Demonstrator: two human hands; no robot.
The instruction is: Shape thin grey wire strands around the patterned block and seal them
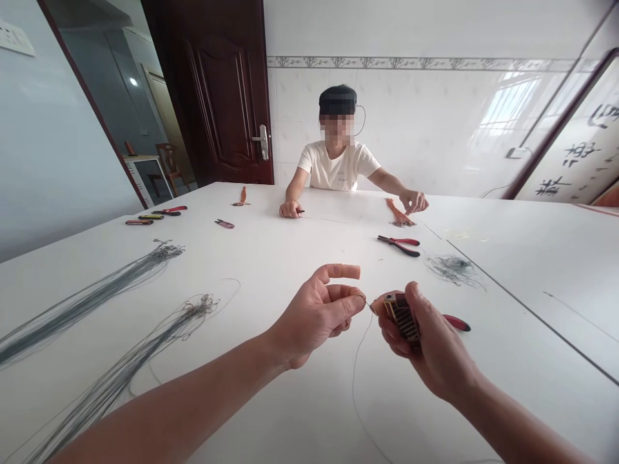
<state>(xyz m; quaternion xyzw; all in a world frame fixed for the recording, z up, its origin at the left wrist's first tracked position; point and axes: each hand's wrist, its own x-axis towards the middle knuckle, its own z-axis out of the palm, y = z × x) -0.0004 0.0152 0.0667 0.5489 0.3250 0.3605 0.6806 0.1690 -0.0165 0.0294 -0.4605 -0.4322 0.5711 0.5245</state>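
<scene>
My left hand (pixel 324 309) is closed in a pinch on the end of a thin grey line (pixel 354 380), its forefinger held out above. From the fingertips the line drops and curves across the white table toward me. My right hand (pixel 435 341) is wrapped round a dark lighter (pixel 404 320) with a gold-edged, patterned body. The lighter's top is close to the line's pinched end, with a small gap between the two hands; no flame is visible. Behind my right hand a red handle (pixel 457 322) sticks out, the rest of that tool hidden.
Bundles of grey lines (pixel 159 341) lie at left. Red-and-black pliers (pixel 401 245), a grey line tangle (pixel 454 267), small snips (pixel 225 223) and cutters (pixel 169 211) rest farther off. Across the table a person (pixel 336 164) reaches to an orange bundle (pixel 399 212).
</scene>
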